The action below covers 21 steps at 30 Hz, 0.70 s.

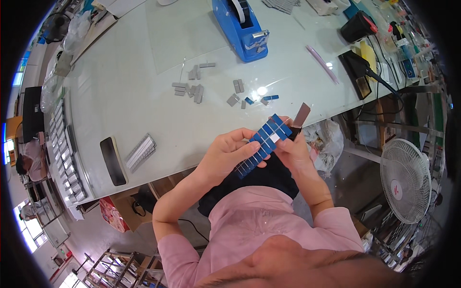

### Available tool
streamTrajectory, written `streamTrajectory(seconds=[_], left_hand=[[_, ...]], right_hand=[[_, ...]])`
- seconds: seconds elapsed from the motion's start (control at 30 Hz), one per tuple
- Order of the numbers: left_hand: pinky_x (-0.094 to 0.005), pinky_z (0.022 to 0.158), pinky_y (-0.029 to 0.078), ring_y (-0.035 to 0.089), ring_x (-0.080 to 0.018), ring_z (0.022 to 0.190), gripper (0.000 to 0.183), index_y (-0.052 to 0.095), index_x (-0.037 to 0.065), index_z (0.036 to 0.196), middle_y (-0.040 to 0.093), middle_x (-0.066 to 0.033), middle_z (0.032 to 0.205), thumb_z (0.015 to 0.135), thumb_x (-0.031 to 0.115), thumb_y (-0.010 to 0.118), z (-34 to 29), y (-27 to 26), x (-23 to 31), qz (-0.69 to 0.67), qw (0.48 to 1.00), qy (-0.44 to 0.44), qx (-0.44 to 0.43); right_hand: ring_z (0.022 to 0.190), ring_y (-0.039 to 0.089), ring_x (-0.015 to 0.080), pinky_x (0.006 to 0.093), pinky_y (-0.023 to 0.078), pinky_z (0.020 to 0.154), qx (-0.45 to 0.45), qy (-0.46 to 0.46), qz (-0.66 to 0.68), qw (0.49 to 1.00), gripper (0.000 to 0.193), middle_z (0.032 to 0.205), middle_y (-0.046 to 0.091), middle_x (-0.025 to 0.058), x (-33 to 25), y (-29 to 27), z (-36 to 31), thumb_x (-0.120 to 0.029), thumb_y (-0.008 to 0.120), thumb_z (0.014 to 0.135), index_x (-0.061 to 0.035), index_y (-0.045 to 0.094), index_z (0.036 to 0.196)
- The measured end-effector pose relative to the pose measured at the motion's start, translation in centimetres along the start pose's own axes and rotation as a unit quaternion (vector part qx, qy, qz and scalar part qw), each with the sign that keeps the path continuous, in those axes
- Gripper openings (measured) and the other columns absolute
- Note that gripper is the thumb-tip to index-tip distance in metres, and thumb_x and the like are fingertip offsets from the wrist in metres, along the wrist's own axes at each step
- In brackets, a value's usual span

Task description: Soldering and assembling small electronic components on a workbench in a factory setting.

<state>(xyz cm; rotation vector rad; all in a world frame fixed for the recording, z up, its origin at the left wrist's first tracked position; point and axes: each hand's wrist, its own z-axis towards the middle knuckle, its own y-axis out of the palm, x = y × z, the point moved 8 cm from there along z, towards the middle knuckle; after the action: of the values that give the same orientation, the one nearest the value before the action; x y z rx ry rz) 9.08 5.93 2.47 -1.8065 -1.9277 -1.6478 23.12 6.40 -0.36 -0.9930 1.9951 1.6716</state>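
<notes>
In front of my body, at the table's near edge, I hold a long blue strip of cells (259, 150) with thin silvery lines. My left hand (231, 149) is closed on it, thumb on top and fingers beneath. At the strip's upper end, a small white patch (274, 138) shows. My right hand (294, 146) is closed beside that end, its thumb against the strip. A tool with a flat brownish blade (302, 115) and a black lower part sticks up out of the right hand. Small grey pieces (198, 93) and blue slivers (271, 97) lie on the table beyond.
A blue tape dispenser (244, 36) stands at the far middle. Farther right are a pink stick (322, 64), a black holder (355, 74) with a cable and a black cup (357, 28). A phone (113, 161) and stacked grey strips (140, 152) lie left. A white fan (406, 181) stands right.
</notes>
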Motion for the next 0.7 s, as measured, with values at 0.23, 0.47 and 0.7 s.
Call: streamTrajectory(seconds=[0.23,0.47,0.7], left_hand=[[-0.0333,0.081,0.062,0.07,-0.0171,0.092,0.025,0.059,-0.002,0.118,0.07,-0.0123,0.104,0.1,0.014,0.062,-0.2,0.8,0.3,0.037,0.999,0.009,-0.013],[-0.0302,0.08,0.06,0.07,-0.0147,0.091,0.026,0.06,-0.003,0.12,0.072,-0.0111,0.102,0.099,0.012,0.061,-0.7,1.1,1.0,0.07,0.997,0.009,-0.012],[-0.0243,0.083,0.052,0.064,-0.0091,0.093,0.023,0.062,-0.002,0.118,0.069,-0.0054,0.104,0.098,0.009,0.064,-0.4,0.1,1.6,0.096,0.994,0.058,0.011]], right_hand=[[0.095,0.065,0.0177,0.0334,0.054,0.084,-0.028,-0.052,0.014,0.998,0.037,0.104,0.065,0.0083,-0.3,0.1,-0.2,-0.001,0.077,0.081,-0.003,0.056,0.111],[0.091,0.064,0.0151,0.0316,0.052,0.081,-0.068,-0.049,0.016,0.996,0.033,0.099,0.063,0.0064,-0.2,-0.2,0.2,-0.001,0.078,0.079,-0.0057,0.054,0.1],[0.084,0.064,0.0141,0.0292,0.053,0.075,-0.034,-0.061,-0.049,0.996,0.033,0.091,0.063,0.003,-0.6,-1.3,0.7,-0.009,0.081,0.081,-0.0083,0.053,0.098]])
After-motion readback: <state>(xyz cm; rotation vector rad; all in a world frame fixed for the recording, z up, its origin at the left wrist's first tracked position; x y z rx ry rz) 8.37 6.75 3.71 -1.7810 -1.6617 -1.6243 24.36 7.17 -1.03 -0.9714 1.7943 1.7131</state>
